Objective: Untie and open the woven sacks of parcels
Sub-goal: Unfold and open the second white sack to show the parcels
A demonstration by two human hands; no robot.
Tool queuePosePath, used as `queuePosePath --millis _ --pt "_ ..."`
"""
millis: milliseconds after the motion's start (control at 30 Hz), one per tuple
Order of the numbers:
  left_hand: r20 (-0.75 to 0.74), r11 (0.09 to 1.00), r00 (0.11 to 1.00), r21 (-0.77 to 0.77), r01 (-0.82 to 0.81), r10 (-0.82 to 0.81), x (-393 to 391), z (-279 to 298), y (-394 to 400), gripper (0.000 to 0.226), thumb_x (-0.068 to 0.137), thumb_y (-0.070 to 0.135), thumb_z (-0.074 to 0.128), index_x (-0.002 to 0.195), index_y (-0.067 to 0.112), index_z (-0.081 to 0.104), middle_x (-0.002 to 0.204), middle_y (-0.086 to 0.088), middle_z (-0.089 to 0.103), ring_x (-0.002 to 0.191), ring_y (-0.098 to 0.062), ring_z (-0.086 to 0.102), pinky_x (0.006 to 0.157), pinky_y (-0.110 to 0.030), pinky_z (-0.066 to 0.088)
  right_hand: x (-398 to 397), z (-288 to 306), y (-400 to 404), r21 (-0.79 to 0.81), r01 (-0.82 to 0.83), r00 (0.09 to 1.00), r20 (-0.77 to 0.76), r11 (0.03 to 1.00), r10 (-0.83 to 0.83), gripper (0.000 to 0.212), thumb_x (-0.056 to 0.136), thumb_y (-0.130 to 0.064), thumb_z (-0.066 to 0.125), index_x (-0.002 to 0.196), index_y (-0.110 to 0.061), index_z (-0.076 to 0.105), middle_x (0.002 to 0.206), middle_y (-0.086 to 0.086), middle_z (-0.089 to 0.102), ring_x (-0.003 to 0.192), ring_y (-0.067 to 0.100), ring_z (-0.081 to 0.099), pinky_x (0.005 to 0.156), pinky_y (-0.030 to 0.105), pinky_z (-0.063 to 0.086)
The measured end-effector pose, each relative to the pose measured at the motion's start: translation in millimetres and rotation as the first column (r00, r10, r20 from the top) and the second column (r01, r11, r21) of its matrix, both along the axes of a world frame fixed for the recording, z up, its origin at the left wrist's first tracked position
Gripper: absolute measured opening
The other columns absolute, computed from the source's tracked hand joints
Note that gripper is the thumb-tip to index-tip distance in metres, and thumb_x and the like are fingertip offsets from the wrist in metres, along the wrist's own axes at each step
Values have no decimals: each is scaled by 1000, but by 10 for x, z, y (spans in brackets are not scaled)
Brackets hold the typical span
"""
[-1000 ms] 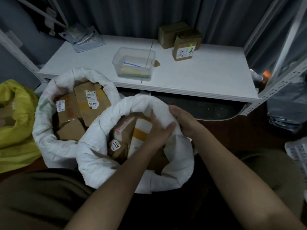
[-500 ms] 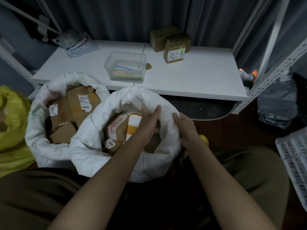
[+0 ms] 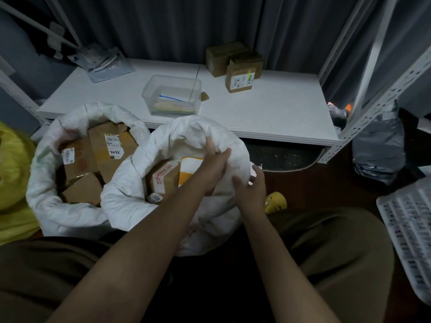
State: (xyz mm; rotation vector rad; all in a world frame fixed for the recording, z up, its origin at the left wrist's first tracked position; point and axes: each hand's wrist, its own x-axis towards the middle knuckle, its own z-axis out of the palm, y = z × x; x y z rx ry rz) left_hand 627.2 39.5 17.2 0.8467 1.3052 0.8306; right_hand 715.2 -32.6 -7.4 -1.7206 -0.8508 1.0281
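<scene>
Two white woven sacks stand open on the floor with their rims rolled down. The nearer sack sits between my knees and holds cardboard parcels. My left hand reaches inside it and grips the rolled rim on the right side. My right hand lies on the outside of that same rim, fingers spread around the fabric. The second sack, to the left, is filled with labelled brown boxes.
A low white shelf runs behind the sacks with a clear plastic tub and brown boxes. A yellow sack lies at far left, a grey bag and white crate at right.
Both hands have worked along the near sack's right rim, the left sliding further up inside it and the right shifting to the outer fold. The view also tilted slightly.
</scene>
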Motion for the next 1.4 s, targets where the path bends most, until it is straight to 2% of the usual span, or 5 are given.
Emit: queuePosePath --millis 267,667,800,1233,1400 --pt "-419 858 821 160 487 -388 -231 -137 -177 99 86 39 65 150 29 -9 159 -1 12 143 -16 22 114 -38 29 152 -160 378 27 19 633 -774 999 9 43 94 -10 54 137 -4 45 128 25 56 118 38 56 98 47 48" --pt "-423 876 832 154 457 -360 77 -117 133 79 89 22 58 152 21 11 148 -5 40 133 -21 41 110 -41 35 63 -152 116 26 23 989 -146 999 -19 27 95 -14 53 122 -11 58 108 9 66 102 21 63 90 40 54" --pt "-383 849 825 163 503 -415 -235 -39 24 58 93 21 54 146 22 33 142 -1 48 127 -12 48 108 -38 39 67 -195 227 -26 125 804 -583 992 -116 23 97 -2 46 114 -5 61 103 15 67 95 25 65 88 38 52" --pt "-988 669 131 148 728 75 -152 -263 -295 20 91 16 57 109 6 59 96 -12 67 87 -29 65 68 -33 46 26 -252 383 -33 131 970 -202 991 -135 43 79 -55 65 93 -15 68 87 4 70 84 19 69 78 41 57" --pt "-897 586 443 360 725 3 -238 -373 -575 30 89 12 58 119 6 58 97 -14 68 87 -29 64 67 -30 43 14 -388 485 -216 54 978 -185 975 -95 39 76 -18 74 112 -10 58 110 11 64 103 29 63 89 45 54"
